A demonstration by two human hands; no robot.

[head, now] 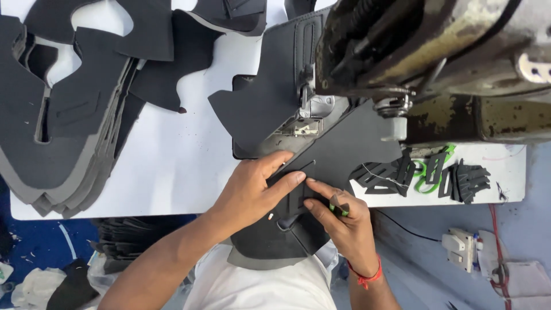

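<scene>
In the head view, the left hand (252,192) lay flat, fingers spread, pressing a small black patch (295,192) onto a large black panel (338,143); its grip held nothing. The right hand (344,221) pinched the patch's edge with its fingertips, with a small green-and-black tool tucked in its curled fingers. The panel lay on the white tabletop (183,155), running under the sewing machine (425,63) and its presser foot (298,126). A stack of cut panels (63,132) sat at the left, well apart; smaller black and green pieces (430,175) lay at the right.
</scene>
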